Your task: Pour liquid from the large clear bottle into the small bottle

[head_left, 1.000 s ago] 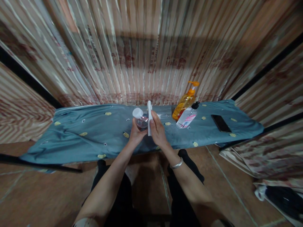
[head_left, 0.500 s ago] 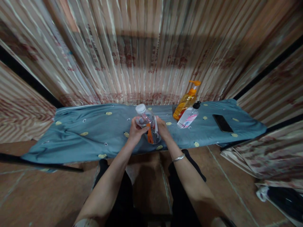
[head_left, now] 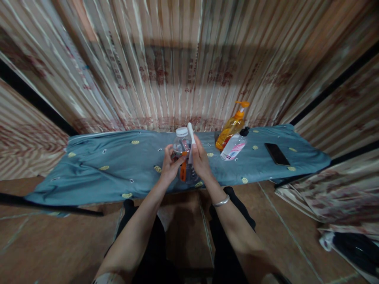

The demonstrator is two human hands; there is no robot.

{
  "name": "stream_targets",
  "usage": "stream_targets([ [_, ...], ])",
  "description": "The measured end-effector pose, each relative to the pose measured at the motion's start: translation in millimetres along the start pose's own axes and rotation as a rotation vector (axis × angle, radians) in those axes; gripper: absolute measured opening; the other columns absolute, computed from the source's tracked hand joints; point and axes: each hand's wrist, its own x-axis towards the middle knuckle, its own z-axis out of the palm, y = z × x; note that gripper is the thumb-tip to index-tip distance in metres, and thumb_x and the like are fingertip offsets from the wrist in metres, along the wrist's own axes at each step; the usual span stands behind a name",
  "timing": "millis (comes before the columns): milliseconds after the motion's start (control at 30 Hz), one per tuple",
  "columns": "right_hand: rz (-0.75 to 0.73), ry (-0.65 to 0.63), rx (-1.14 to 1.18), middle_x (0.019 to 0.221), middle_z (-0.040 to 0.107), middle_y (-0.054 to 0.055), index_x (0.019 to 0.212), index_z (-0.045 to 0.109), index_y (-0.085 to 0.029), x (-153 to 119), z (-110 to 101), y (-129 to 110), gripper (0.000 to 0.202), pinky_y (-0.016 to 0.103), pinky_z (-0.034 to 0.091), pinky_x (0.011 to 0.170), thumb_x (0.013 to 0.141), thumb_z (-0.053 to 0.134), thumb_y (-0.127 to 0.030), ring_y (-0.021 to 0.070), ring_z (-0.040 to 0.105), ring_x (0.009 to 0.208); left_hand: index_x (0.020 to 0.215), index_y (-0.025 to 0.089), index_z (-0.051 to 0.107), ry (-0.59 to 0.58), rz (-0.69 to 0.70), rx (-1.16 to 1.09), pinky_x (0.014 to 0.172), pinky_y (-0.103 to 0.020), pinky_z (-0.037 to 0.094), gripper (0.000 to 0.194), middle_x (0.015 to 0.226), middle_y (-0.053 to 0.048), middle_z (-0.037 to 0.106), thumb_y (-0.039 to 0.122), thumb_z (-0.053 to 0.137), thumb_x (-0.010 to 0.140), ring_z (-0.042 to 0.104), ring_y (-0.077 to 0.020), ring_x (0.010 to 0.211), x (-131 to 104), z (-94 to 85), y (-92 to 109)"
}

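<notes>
A clear plastic bottle [head_left: 190, 176] with a white cap and an orange label stands nearly upright at the front of the bed-like surface. My left hand [head_left: 171, 163] is closed around its left side, thumb across the front. On the bottle's right side, my right hand [head_left: 201, 157] grips a thin white cloth-like piece [head_left: 191, 132], whose upper end sticks up beside the cap. Whether it is cloth or tissue I cannot tell. Part of the bottle is hidden behind the fingers.
Right of my hands stand an orange pump bottle [head_left: 230, 132] and a clear pump bottle [head_left: 233, 146] with a black top. Farther right lies a dark phone [head_left: 277, 154]. Blue patterned fabric [head_left: 89, 165] covers the surface, with a striped curtain [head_left: 177, 59] behind it.
The bottle has turned more upright. My right hand has shifted up slightly along its side, and the white piece now rises above the fingers next to the cap.
</notes>
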Motion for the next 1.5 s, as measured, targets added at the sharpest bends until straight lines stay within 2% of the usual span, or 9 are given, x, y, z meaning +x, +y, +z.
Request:
stream_targets([
  [133,-0.084,-0.051,-0.074,0.145,0.035,0.003,0.138,0.033,-0.025,-9,8,-4,0.048,0.037,0.02,0.113,0.095,0.025,-0.043,0.0156,0.028,0.135,0.114,0.024,0.045,0.053,0.048,0.064,0.086,-0.033,0.044,0.058,0.108,-0.003,0.059,0.03,0.074,0.063,0.057,-0.02,0.098,2,-2.1,-4],
  [300,-0.125,-0.08,-0.088,0.143,0.038,0.005,0.132,0.042,-0.022,-5,6,-8,0.047,0.037,0.021,0.112,0.093,0.03,-0.045,0.0173,0.029,0.134,0.112,0.021,0.047,0.041,0.036,0.016,0.085,-0.033,0.044,0.066,0.102,-0.002,0.059,0.026,0.079,0.055,0.058,-0.0203,0.092,3,0.6,-2],
  [433,0.215,-0.04,0.233,0.114,0.063,0.004,0.12,0.053,-0.02,3,2,12,0.054,0.035,0.041,0.097,0.089,0.029,-0.056,0.0189,0.056,0.108,0.112,0.02,0.051,-0.009,0.005,0.018,0.088,-0.034,0.043,0.071,0.104,-0.002,0.06,0.023,0.083,0.049,0.056,-0.0222,0.098,0,1.7,1],
  [633,0.604,-0.121,0.238,0.087,0.071,0.005,0.095,0.068,-0.019,-11,5,54,0.059,0.038,0.044,0.091,0.084,0.032,-0.065,0.0218,0.062,0.098,0.11,0.021,0.052,0.041,-0.081,-0.013,0.087,-0.033,0.043,0.074,0.103,-0.003,0.062,0.022,0.084,0.043,0.058,-0.0221,0.098,7,-3.2,5],
  [867,0.143,-0.014,0.084,0.132,0.052,0.005,0.131,0.045,-0.023,-4,1,15,0.055,0.037,0.03,0.107,0.089,0.03,-0.056,0.0189,0.045,0.124,0.1,0.02,0.053,0.008,-0.057,-0.06,0.078,-0.029,0.046,0.051,0.092,-0.001,0.062,0.028,0.077,0.057,0.059,-0.0179,0.086,0,2.3,6],
  [1000,-0.051,-0.099,-0.042,0.144,0.037,0.002,0.135,0.04,-0.026,-1,0,-13,0.05,0.038,0.019,0.113,0.092,0.029,-0.05,0.0174,0.028,0.135,0.101,0.02,0.052,0.056,-0.013,-0.053,0.08,-0.031,0.045,0.063,0.096,-0.003,0.062,0.024,0.082,0.045,0.059,-0.0194,0.088,0,6.3,3],
  [1100,-0.092,-0.129,-0.036,0.141,0.041,0.003,0.131,0.045,-0.025,1,0,-15,0.049,0.038,0.021,0.112,0.092,0.029,-0.05,0.0178,0.031,0.133,0.102,0.019,0.052,0.055,-0.006,-0.046,0.082,-0.033,0.044,0.066,0.099,-0.004,0.062,0.02,0.082,0.043,0.059,-0.0199,0.089,0,6.3,4],
  [1267,0.088,-0.127,0.159,0.113,0.063,0.003,0.117,0.056,-0.023,7,-1,11,0.052,0.032,0.041,0.096,0.091,0.022,-0.054,0.017,0.056,0.106,0.106,0.019,0.053,-0.001,-0.058,-0.114,0.084,-0.035,0.045,0.074,0.099,-0.003,0.064,0.016,0.084,0.039,0.061,-0.0205,0.091,-1,3.1,11],
  [1500,0.488,-0.12,0.116,0.074,0.066,0.002,0.073,0.065,-0.022,-12,10,61,0.042,0.034,0.045,0.086,0.085,0.039,-0.054,0.0203,0.062,0.088,0.09,0.019,0.058,0.202,-0.082,-0.346,0.089,-0.033,0.043,0.052,0.089,0.0,0.067,0.013,0.081,0.044,0.063,-0.0166,0.087,9,-5.6,29],
])
